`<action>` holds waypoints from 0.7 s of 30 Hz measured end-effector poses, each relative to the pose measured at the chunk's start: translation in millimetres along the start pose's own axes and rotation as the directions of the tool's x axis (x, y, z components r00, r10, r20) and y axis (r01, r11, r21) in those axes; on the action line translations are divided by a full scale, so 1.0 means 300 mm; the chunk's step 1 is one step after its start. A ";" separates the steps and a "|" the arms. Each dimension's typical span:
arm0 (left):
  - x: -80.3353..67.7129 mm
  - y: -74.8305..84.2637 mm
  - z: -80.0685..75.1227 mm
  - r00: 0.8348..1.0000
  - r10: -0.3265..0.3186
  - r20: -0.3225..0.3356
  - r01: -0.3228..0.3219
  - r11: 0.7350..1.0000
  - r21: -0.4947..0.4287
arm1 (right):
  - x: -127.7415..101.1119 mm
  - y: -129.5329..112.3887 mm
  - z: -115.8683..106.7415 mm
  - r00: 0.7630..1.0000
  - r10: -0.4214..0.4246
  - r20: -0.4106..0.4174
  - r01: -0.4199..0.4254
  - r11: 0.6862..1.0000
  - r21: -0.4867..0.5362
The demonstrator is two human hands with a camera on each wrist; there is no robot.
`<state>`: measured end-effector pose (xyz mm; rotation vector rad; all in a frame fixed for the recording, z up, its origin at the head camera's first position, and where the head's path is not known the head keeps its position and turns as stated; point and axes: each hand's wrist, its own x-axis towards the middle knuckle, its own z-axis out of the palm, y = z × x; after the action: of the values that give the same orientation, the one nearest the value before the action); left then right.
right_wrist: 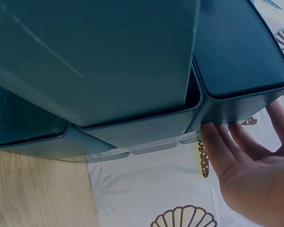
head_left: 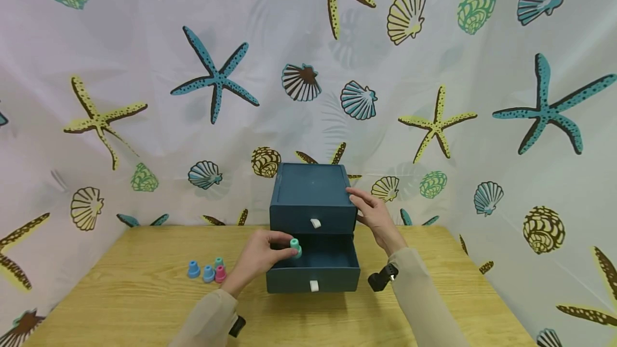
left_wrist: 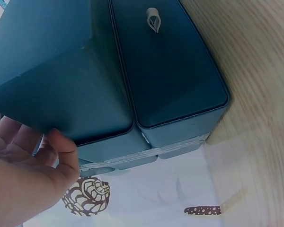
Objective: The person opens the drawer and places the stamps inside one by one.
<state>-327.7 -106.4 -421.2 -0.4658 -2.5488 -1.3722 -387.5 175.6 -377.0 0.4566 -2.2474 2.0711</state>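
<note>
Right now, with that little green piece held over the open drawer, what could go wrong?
The green piece is only pinched by the left hand at the open lower drawer's left edge; it might slip and land outside. The right hand merely rests on the drawer box, so a bump could shift it.

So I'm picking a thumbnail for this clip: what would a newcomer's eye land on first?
First the dark blue drawer box at the middle of the wooden table, its lower drawer pulled open. Next the left hand pinching a teal cap over that drawer, while the right hand rests on the box's top right edge. Behind it all hangs a starfish-and-shell curtain.
</note>
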 end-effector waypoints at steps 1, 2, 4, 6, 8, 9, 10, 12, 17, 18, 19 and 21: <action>0.000 0.001 -0.001 1.000 0.000 0.003 0.000 1.000 0.002 | 0.000 -0.001 0.000 1.000 0.000 0.000 0.000 1.000 0.000; 0.000 0.002 -0.002 1.000 0.003 0.006 -0.003 1.000 0.006 | 0.000 -0.001 0.000 1.000 0.001 0.000 -0.001 1.000 0.001; -0.002 0.003 -0.004 1.000 0.009 0.015 -0.009 1.000 0.015 | 0.000 -0.002 0.000 1.000 0.003 0.000 -0.003 1.000 0.002; -0.004 0.003 -0.006 1.000 0.020 0.023 -0.020 1.000 0.022 | 0.000 -0.002 0.001 1.000 0.004 0.001 -0.004 1.000 0.005; -0.006 0.004 -0.008 0.999 0.029 0.026 -0.029 0.999 0.024 | -0.001 -0.003 0.001 1.000 0.005 0.002 -0.005 1.000 0.006; -0.007 0.004 -0.008 0.999 0.032 0.027 -0.032 0.999 0.022 | -0.002 -0.003 0.001 1.000 0.005 0.001 -0.005 1.000 0.006; -0.008 0.004 -0.009 0.999 0.034 0.028 -0.035 0.999 0.017 | -0.003 -0.004 0.001 1.000 0.007 0.001 -0.007 1.000 0.008; -0.009 0.003 -0.010 0.999 0.036 0.030 -0.036 0.999 0.005 | -0.006 -0.004 0.002 1.000 0.010 0.000 -0.010 1.000 0.009; -0.012 -0.004 -0.016 0.999 0.025 0.032 -0.023 0.999 -0.045 | -0.011 -0.003 0.003 1.000 0.008 0.001 -0.008 1.000 0.012; -0.013 -0.006 -0.017 0.999 0.020 0.028 -0.019 0.998 -0.057 | -0.010 -0.003 0.003 1.000 0.007 0.002 -0.007 1.000 0.012; -0.013 -0.009 -0.019 1.000 0.019 0.021 -0.017 0.998 -0.066 | -0.010 -0.004 0.003 1.000 0.004 0.003 -0.004 1.000 0.012; -0.013 -0.016 -0.022 1.000 0.019 0.006 -0.018 0.996 -0.082 | -0.008 -0.005 0.002 1.000 0.001 0.004 -0.001 1.000 0.011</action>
<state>-325.6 -115.2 -422.5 -0.5082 -2.4942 -1.4761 -384.8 175.2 -376.1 0.4613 -2.2398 2.0861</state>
